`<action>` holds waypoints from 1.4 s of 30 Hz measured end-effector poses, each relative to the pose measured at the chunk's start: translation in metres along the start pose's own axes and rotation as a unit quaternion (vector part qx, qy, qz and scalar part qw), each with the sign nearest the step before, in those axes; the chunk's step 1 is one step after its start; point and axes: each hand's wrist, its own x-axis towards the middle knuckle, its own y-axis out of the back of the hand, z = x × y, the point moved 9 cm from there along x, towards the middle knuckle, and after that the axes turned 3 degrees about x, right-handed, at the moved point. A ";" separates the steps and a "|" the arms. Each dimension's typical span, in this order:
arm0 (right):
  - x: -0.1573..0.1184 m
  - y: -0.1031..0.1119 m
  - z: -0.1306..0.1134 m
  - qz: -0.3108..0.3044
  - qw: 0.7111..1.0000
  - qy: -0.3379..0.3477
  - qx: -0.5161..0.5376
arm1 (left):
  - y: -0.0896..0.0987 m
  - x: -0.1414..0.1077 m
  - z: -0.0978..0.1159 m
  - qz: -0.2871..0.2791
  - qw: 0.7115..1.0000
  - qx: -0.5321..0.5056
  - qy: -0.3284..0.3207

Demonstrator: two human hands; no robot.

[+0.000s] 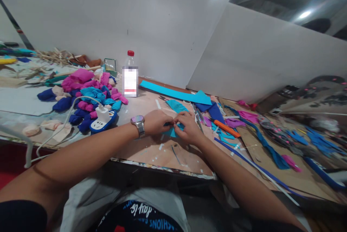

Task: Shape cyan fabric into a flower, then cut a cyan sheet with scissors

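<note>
nearest, on the person's side of the grip, a black garment with white and blue lettering [143,212] is showing; a thin dark stick [175,154] is lying just short of the grip on the pinkish-tan tabletop [189,159], with small white scraps scattering around it; the left hand [158,123], wearing a silver watch with a metal band [138,125] at the wrist, and the right hand [189,127] are meeting fingertip to fingertip; both are curling their fingers nearly closed, pinching a small sky-blue piece of thin, soft-looking material [171,132]; the piece is sitting between and under the fingertips, its upper part hiding behind them; left of the grip, a blue-and-white power strip [103,120] is resting beside a heap of bunched pink, light-blue and dark-blue pieces [93,95]; right of the grip, an orange-handled tool [226,128] is lying among coloured scraps; just beyond the grip, another sky-blue piece [177,106] is lying; farther off, a long flat sky-blue strip [173,93] is stretching across; beyond and left, a clear red-capped bottle [130,82] is standing upright; farthest, white panels [162,26] are rising behind everything.
</note>
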 end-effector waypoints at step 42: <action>0.001 0.005 -0.003 -0.028 0.999 0.043 -0.013 | -0.003 0.001 -0.010 -0.033 0.996 -0.080 -0.006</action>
